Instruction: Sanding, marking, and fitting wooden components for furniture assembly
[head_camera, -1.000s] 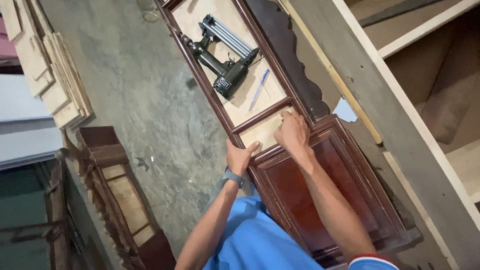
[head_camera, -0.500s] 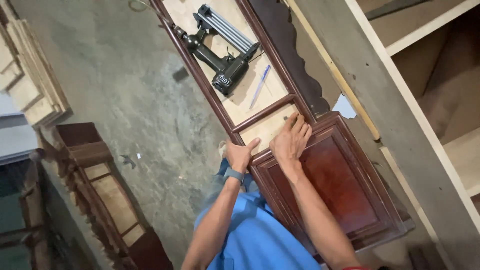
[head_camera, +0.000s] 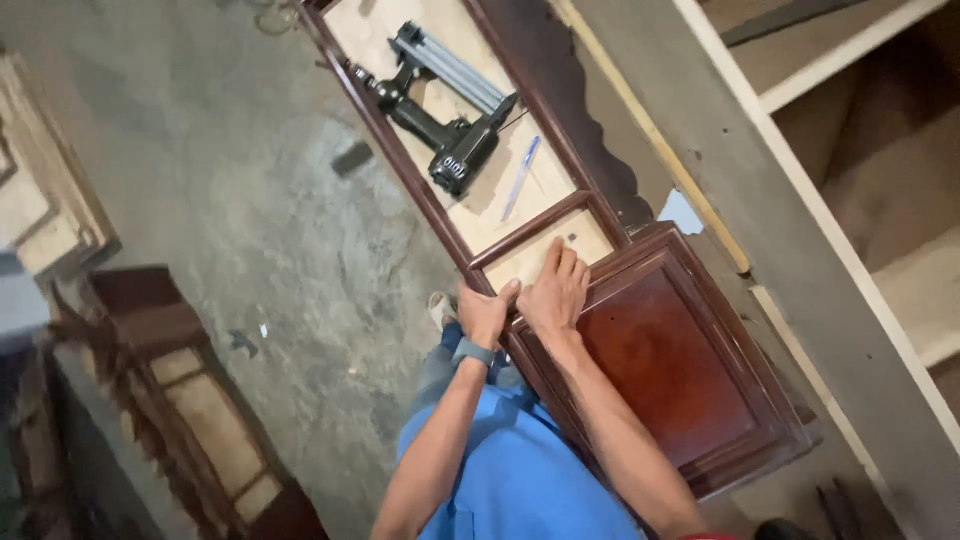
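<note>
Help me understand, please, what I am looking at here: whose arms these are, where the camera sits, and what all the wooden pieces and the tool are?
The camera sits on a person's head and looks down, so both arms belong to that person. No machine is involved. The left hand, with a wrist band, grips the outer edge of a long dark wooden frame backed with pale board. The right hand lies flat where a dark red panelled door meets that frame. On the pale board rest a black nail gun and a blue pen. Below is a concrete floor; more framed panels stand at the left.
</note>
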